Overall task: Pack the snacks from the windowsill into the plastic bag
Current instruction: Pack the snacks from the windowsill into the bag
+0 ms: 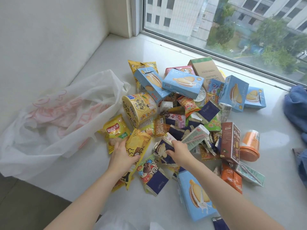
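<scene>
Starting out: plastic bag (54, 117) looks near-empty, whole snack pile (191, 113) left on windowsill (274, 163). Left hand (122, 156) grips yellow pouch (136, 146); right hand (178, 151) grips navy packet (162, 149).

Yellow chip bag (116, 132), near windowsill's front edge: red Lay's roundel with Chinese characters "乐事". Navy sachet (209, 110), mid-pile: read "Yuoge". Second navy sachet (157, 183), toward front edge: same word. Light blue box (234, 93), by window edge: "YUOKEY" along side. Yellow tub (139, 109): large Chinese characters, not legible. Other print too small.
</scene>
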